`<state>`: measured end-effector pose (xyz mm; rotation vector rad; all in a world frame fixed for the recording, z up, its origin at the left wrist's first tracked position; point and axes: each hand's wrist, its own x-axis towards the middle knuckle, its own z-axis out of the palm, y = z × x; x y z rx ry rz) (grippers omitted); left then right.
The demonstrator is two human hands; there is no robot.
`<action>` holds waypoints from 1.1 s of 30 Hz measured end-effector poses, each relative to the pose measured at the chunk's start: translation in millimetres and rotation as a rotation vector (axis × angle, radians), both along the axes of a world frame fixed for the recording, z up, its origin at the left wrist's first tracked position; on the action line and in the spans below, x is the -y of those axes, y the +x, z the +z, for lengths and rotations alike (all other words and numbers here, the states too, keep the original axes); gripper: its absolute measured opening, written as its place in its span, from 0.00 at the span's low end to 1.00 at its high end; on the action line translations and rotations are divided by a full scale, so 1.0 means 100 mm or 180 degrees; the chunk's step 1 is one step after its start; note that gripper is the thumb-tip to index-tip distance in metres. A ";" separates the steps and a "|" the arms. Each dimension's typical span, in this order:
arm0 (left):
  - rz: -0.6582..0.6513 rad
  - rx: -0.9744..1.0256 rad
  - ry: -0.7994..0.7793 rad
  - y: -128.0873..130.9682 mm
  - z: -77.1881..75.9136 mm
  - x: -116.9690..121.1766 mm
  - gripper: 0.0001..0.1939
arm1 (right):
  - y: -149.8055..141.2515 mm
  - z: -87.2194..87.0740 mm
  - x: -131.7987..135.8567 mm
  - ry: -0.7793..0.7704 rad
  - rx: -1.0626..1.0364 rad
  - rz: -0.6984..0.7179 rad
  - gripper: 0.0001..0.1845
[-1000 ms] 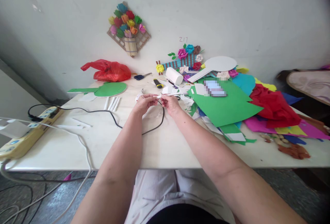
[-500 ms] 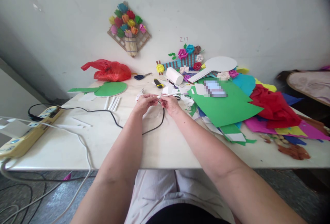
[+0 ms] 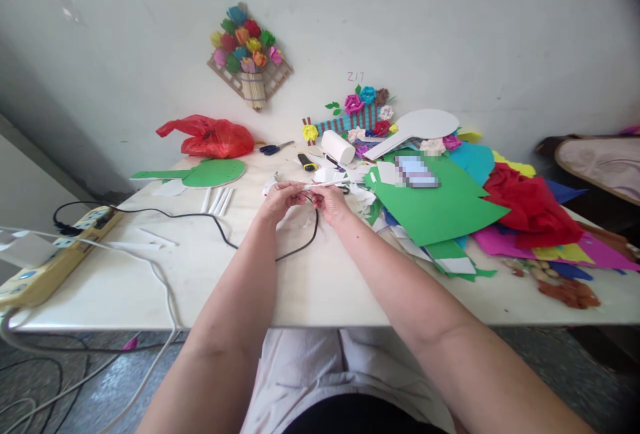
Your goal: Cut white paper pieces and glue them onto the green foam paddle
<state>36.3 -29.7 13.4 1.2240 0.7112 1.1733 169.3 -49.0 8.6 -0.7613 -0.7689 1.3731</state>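
Observation:
Over the middle of the table, my left hand (image 3: 283, 201) and my right hand (image 3: 327, 201) meet, both with fingers closed in a pinch. Between them is a thin white paper roll (image 3: 331, 183), its free end pointing right past my right hand. My fingers hide its left end. Several similar white paper rolls (image 3: 219, 201) lie side by side to the left, just below a green paddle-shaped cutout (image 3: 215, 173). A black cord (image 3: 170, 213) runs across the table and loops beneath my hands.
A yellow power strip (image 3: 55, 254) sits at the left edge. Behind my hands are scissors (image 3: 270, 149), a yellow-black cutter (image 3: 307, 162), a white cylinder (image 3: 339, 147) and a red plastic bag (image 3: 215, 137). Green sheets (image 3: 440, 214) and red material (image 3: 533, 207) pile up on the right.

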 end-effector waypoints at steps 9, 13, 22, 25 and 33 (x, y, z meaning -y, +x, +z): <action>0.0013 -0.0064 -0.0054 0.01 -0.01 0.01 0.14 | -0.01 -0.02 0.01 0.0053 0.0048 0.0019 0.06; -0.0029 -0.0080 -0.0051 0.00 -0.02 -0.01 0.13 | -0.01 -0.03 0.00 0.0074 0.0032 0.0012 0.06; 0.0024 0.0033 -0.0063 -0.01 -0.05 -0.04 0.11 | 0.01 -0.03 0.00 0.0162 -0.0157 0.0278 0.07; -0.0038 0.0031 -0.0043 -0.01 -0.06 -0.06 0.11 | 0.01 -0.04 0.00 0.0151 -0.0096 0.0210 0.09; -0.0095 -0.0041 -0.0075 -0.01 -0.04 -0.04 0.10 | 0.00 -0.04 -0.01 0.0014 -0.0055 0.0034 0.08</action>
